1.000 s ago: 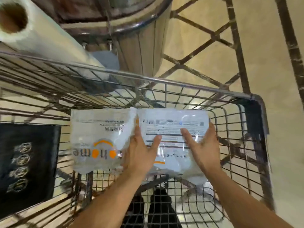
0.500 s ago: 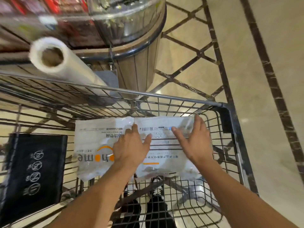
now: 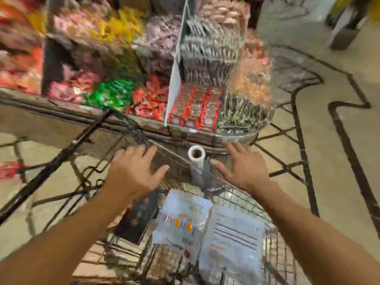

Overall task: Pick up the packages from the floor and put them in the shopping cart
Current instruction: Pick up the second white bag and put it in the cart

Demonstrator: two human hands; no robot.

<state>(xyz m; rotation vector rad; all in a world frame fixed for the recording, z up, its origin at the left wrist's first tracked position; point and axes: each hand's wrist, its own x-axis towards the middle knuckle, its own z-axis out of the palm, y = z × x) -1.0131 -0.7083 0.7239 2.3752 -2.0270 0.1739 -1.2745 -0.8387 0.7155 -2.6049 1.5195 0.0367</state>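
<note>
Two clear plastic packages lie side by side inside the wire shopping cart (image 3: pixel 273 241): one with an orange logo (image 3: pixel 181 225) on the left and one with dark printed lines (image 3: pixel 232 245) on the right. A black package (image 3: pixel 137 219) lies to their left in the cart. My left hand (image 3: pixel 133 171) and my right hand (image 3: pixel 240 167) are raised above the cart's far end, fingers spread, holding nothing. The picture is blurred by motion.
A roll of clear plastic bags (image 3: pixel 196 156) stands between my hands at the cart's far end. Behind it is a display counter (image 3: pixel 185 112) filled with wrapped sweets. Beige tiled floor (image 3: pixel 339 182) with dark lines lies to the right.
Both hands have let go of the right package and lifted up and away from it. The view has swung upward, so the sweet counter now fills the top.
</note>
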